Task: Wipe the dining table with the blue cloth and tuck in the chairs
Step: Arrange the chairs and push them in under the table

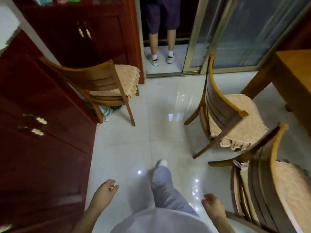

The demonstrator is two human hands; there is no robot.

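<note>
The dining table (293, 64) shows only as a corner of bare orange-brown wood at the right edge of the view, with one leg slanting down to the tiles. None of the chairs is tucked in. The nearest chair (218, 106) stands just off that leg with its slatted back turned to the room and its frilled peach cushion facing the table. A second chair (267, 185) sits close beside it in the lower right, set the same way, and its top rail crosses in front of the first one's cushion frill. A third chair (104, 81) stands well apart on the far left, against the dark red cabinet (42, 101), with some green-and-white packaging on the floor beneath it.

The person stands between the cabinet and the two near chairs, one grey-trousered leg (162, 182) stepped forward. The left hand (105, 189) hangs low near the cabinet with its fingers loosely curled, and it holds nothing. The right hand (213, 206) is beside the second chair's back without touching it, fingers loosely bent and empty.

The floor (134, 140) is pale glossy tile that reflects the ceiling lights as bright spots. Straight ahead, another person's legs (161, 39), in dark shorts and white shoes, stand in an open doorway. To the right of the doorway is a sliding glass door (235, 31) in a brass-coloured frame.
</note>
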